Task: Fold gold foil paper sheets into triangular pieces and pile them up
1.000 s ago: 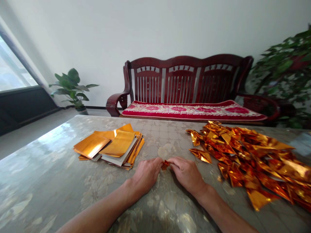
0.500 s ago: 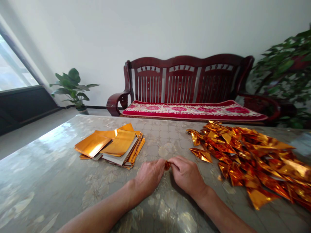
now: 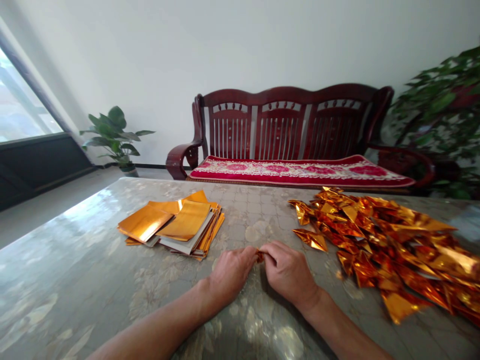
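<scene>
My left hand (image 3: 233,272) and my right hand (image 3: 288,272) meet low over the table, fingers closed. Pinched between them is a small piece of gold foil paper (image 3: 260,256); most of it is hidden by the fingers. Left of my hands lies a loose stack of flat gold foil sheets (image 3: 185,220), some showing grey undersides. To the right spreads a heap of folded gold foil pieces (image 3: 375,235), shiny and pointed. One folded piece (image 3: 310,239) rests at the heap's near left edge, closest to my right hand.
The table (image 3: 150,300) has a glossy, flower-patterned cover. Behind it stands a dark red wooden bench (image 3: 279,125) with a red patterned cushion (image 3: 300,170). A potted plant (image 3: 116,132) is at the far left, and leafy greenery (image 3: 442,115) at the right.
Both hands stay almost in place, still pinching the foil piece. The whole view has shifted very slightly; the stack and heap look unchanged.
</scene>
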Demonstrator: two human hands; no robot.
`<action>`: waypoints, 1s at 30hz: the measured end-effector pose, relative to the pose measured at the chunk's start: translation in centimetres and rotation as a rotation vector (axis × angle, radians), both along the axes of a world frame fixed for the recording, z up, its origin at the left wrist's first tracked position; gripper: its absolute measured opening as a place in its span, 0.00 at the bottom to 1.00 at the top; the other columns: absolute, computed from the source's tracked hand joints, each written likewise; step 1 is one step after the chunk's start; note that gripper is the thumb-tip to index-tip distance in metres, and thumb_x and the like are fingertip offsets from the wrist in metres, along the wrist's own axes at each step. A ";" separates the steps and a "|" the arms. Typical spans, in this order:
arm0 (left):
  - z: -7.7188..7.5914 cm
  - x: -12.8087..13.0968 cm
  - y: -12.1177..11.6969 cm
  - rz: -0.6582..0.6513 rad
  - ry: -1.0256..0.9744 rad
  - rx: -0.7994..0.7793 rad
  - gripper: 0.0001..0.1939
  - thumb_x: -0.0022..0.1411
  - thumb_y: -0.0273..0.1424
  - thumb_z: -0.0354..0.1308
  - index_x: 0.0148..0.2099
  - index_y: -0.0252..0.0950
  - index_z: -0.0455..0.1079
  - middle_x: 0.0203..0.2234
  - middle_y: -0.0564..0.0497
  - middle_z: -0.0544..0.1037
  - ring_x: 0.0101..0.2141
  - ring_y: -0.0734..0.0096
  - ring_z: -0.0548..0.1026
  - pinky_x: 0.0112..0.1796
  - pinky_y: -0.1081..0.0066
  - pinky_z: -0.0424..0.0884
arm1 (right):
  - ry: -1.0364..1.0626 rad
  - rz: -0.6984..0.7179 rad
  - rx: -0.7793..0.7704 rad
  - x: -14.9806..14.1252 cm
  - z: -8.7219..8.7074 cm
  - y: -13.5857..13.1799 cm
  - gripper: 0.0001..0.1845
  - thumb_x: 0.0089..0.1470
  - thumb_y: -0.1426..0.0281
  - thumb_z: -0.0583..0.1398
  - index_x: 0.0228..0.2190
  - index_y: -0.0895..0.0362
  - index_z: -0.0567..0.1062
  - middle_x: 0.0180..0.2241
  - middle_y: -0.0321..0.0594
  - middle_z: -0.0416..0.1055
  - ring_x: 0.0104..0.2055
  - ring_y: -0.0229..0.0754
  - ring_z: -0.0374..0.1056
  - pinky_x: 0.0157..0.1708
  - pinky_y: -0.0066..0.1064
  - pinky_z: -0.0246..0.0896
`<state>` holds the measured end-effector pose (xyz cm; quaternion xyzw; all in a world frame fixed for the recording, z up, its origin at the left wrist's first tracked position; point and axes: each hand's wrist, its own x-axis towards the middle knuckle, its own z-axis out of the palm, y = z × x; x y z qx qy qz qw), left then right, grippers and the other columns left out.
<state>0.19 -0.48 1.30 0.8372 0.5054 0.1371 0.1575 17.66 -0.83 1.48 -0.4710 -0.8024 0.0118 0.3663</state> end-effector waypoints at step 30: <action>-0.5 0.2 0.2 0.001 0.127 0.079 0.10 0.67 0.24 0.45 0.42 0.38 0.67 0.34 0.48 0.81 0.36 0.65 0.79 0.33 0.73 0.67 | 0.113 0.046 -0.028 -0.8 -1.1 0.2 0.14 0.55 0.79 0.55 0.31 0.55 0.79 0.28 0.38 0.77 0.31 0.38 0.74 0.34 0.25 0.64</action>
